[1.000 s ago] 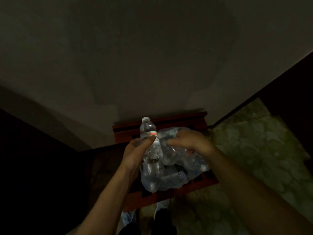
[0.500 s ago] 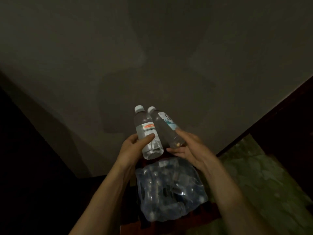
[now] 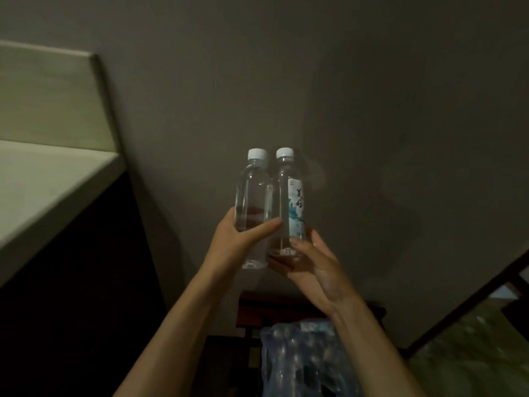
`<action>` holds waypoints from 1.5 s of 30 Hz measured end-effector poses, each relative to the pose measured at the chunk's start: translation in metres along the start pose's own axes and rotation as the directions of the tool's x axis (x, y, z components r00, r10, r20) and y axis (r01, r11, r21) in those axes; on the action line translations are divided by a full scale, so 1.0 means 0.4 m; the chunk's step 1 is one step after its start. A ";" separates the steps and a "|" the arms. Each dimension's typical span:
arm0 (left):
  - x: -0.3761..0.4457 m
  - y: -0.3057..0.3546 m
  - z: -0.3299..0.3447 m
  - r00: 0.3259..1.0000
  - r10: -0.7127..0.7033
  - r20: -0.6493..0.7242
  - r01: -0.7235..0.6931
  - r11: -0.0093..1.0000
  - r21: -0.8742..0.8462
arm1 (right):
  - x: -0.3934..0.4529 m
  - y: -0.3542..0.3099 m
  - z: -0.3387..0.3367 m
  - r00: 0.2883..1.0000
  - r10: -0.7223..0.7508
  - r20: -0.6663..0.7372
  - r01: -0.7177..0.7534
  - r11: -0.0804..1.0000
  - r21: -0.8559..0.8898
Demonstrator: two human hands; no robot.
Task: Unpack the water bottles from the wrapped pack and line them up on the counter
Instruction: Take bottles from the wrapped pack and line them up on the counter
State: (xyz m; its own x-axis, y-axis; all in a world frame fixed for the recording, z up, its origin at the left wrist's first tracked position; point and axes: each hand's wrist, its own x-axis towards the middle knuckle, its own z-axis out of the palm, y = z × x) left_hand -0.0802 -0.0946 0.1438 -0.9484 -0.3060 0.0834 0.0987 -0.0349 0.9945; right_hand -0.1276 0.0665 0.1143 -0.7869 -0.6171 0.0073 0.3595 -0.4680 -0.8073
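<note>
I hold two clear water bottles with white caps upright and side by side in front of a dim wall. My left hand (image 3: 243,239) grips the left bottle (image 3: 253,196) around its lower body. My right hand (image 3: 312,262) cups the base of the right bottle (image 3: 289,202), which shows a white and teal label. Below them, the torn plastic-wrapped pack (image 3: 303,359) with several more bottles sits on a dark red wooden stool (image 3: 257,310). The pale counter (image 3: 43,190) lies to the left, level with the bottles.
The counter has a light backsplash panel (image 3: 48,98) and a dark cabinet front (image 3: 86,282) beneath it. At the right, a dark frame (image 3: 472,299) borders a mottled green floor (image 3: 472,359). The room is dim.
Both hands have lifted the two bottles higher and set them upright side by side. My view has swung up and left, bringing the counter into sight; the pack has dropped to the bottom edge.
</note>
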 end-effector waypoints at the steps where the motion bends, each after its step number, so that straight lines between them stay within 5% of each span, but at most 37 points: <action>1: -0.007 0.014 -0.007 0.999 0.017 -0.040 -0.015 0.999 0.041 | -0.003 -0.003 0.020 1.000 -0.008 0.019 0.008 1.000 0.011; 8: -0.070 0.090 -0.080 0.872 0.312 -0.378 -0.208 0.934 0.291 | -0.019 0.002 0.163 0.994 -0.081 0.071 0.077 0.996 0.053; 17: -0.128 0.203 -0.288 0.817 0.428 -0.386 -0.340 0.899 0.276 | -0.016 0.057 0.448 0.977 -0.174 0.123 0.161 0.981 0.112; 27: -0.268 0.309 -0.780 0.773 0.493 -0.399 -0.310 0.843 0.440 | 0.016 0.325 0.882 0.977 -0.155 0.145 0.135 0.981 0.143; 33: -0.295 0.304 -1.000 0.824 0.452 -0.342 -0.292 0.856 0.426 | 0.079 0.421 1.036 0.981 -0.183 0.071 0.195 0.953 -0.231; 38: -0.264 0.288 -1.127 0.876 0.407 -0.260 -0.261 0.852 0.455 | 0.181 0.469 1.065 0.988 -0.120 0.099 0.155 0.794 -0.588; 45: -0.193 0.296 -1.268 0.910 0.349 -0.225 -0.200 0.843 0.498 | 0.358 0.536 1.099 0.986 -0.105 0.130 0.167 0.610 -0.775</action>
State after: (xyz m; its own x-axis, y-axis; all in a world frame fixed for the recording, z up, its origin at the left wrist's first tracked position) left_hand 0.1575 -0.5575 0.2232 -0.7603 -0.5047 0.4089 0.1231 0.5061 0.8536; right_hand 0.0574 -0.4002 0.2016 -0.7482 -0.6416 0.1690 -0.3012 0.1015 -0.9481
